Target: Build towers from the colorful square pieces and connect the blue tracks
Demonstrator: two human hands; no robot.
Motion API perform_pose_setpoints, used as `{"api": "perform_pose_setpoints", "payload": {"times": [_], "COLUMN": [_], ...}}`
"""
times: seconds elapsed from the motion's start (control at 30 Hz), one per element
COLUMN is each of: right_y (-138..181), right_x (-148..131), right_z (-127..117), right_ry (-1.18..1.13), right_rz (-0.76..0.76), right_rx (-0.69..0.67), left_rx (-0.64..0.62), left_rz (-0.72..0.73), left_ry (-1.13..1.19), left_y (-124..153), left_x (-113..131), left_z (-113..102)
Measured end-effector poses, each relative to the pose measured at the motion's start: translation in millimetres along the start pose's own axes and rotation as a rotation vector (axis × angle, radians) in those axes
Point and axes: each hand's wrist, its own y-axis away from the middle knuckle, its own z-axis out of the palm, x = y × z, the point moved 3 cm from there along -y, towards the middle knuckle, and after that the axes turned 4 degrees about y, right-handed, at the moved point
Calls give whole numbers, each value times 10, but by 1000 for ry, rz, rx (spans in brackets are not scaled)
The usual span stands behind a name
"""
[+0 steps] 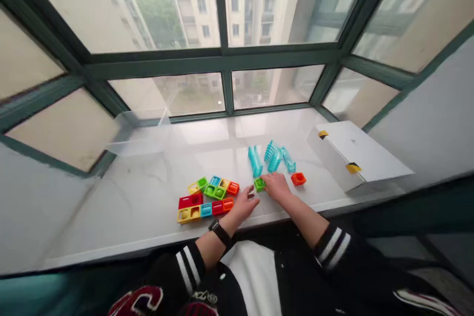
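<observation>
The open left hand (pixel 243 205) lies just beside colourful plastic building blocks (pixel 218 191); the right hand (pixel 277 186) touches a green block (pixel 259 184), though whether it grips is unclear.

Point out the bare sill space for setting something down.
Bare marble sill stretches left of the coloured plastic tiles, below the clear plastic box. A narrower patch lies between the orange tile and the white box. It is crowded around the left hand and right hand, where tiles and teal plastic pieces bunch together.
</observation>
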Motion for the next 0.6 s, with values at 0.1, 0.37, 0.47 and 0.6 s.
{"api": "perform_pose_setpoints", "payload": {"times": [0.1,0.37,0.47,0.6], "right_y": [107,506,532,517], "right_x": [33,37,0,-21], "right_z": [-48,241,480,709], "right_ry": [-19,-373,-478,-630], "right_rz": [1,69,111,162], "right_rx": [73,167,109,115], "left_rx": [-2,-6,-29,-60], "left_rz": [9,-21,-39,-69], "left_ry": [23,60,84,140], "left_y": [16,-7,-50,-110], "left_x": [-19,-116,-172,-266], "left_z": [-9,-12,15,38]}}
